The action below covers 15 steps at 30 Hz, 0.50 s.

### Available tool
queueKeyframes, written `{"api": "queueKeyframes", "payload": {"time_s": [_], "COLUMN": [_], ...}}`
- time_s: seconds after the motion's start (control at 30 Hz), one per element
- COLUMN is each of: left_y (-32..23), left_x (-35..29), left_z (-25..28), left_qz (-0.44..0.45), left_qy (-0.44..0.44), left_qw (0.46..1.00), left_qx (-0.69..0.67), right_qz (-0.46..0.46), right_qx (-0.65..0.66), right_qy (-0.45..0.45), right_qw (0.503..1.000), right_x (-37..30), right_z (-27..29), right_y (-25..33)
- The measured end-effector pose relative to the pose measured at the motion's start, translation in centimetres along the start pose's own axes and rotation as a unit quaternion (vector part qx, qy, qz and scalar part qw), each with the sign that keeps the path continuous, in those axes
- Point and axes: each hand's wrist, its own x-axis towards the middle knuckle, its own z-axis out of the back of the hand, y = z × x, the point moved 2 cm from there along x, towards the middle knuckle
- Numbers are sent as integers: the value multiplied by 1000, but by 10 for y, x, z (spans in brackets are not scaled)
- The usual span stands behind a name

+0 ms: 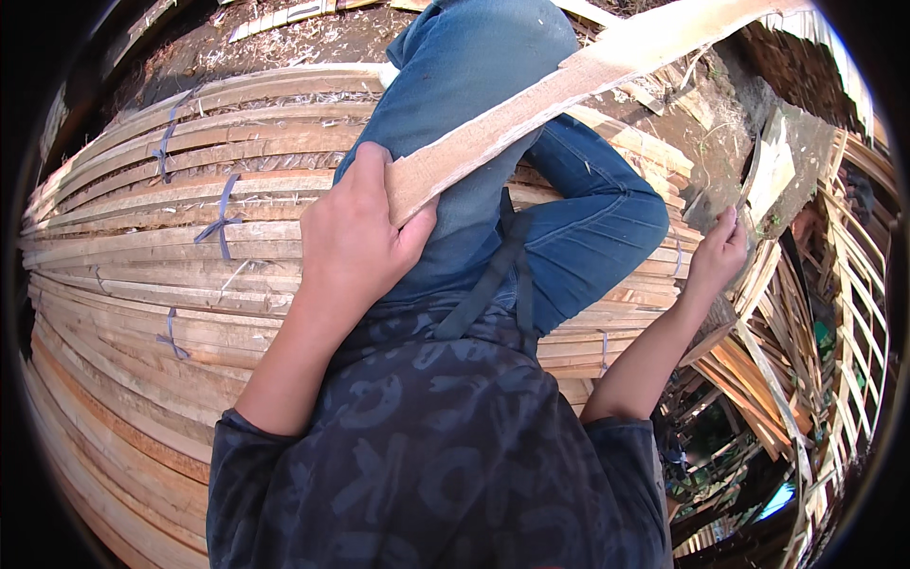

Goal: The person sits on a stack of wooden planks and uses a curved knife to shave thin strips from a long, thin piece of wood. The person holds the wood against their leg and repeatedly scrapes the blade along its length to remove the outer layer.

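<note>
My left hand [358,223] is wrapped round the near end of a pale wooden board [531,109]. The board slants up and away to the right across my jeans, and its edge looks rough and splintered. Out to the right, my right hand [720,248] is closed on the handle of a knife [754,175]. Its narrow blade points away from me, apart from the board, and the handle is mostly hidden by my fingers.
Beneath and beside me lie bundled wooden strips [142,261], bound with purple ties [220,223]. Shavings litter the ground [313,36] ahead. A grey slab [801,156] lies beyond my right hand. Loose slats [744,384] and a lattice of strips [858,303] crowd the right side.
</note>
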Motion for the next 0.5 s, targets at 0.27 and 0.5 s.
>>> {"api": "queueKeyframes", "payload": {"time_s": [0.27,0.5], "left_y": [-2,-3], "left_x": [5,8], "left_z": [-5,2], "left_qz": [2,-12], "left_qy": [-15,1], "left_qw": [1000,1000], "left_qx": [5,15], "right_qz": [-14,144], "right_qx": [116,169], "right_qy": [138,281], "right_qw": [983,934], "right_x": [-55,-114], "right_z": [-6,-48], "right_y": [40,134]}}
